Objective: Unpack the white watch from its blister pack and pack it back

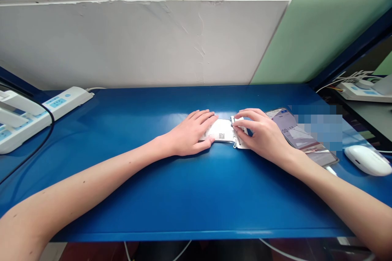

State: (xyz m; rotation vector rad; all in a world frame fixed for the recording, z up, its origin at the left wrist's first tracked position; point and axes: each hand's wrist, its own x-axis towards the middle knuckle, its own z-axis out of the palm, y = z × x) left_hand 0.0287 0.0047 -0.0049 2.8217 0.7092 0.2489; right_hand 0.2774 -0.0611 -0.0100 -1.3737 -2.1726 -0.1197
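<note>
A flat white pack with a printed square code [222, 130] and silvery edges lies on the blue table; it looks like a phone battery. My left hand [192, 132] rests flat over its left part, fingers stretched along the far side and thumb at the near edge. At the pack's right end is a small white plate with a dark strip [243, 143], touching or joined to it; I cannot tell which. My right hand [260, 130] bends over this plate, fingertips and thumb closed on its left edge. The fingers partly cover the plate.
A phone with a lit timer screen [301, 136] lies right of my right hand, partly blurred out. Farther right is a white rounded case or mouse [367, 160]. A white power strip [65, 102] and a black cable [52, 124] occupy the left side. A pale wall [137, 45] rises behind.
</note>
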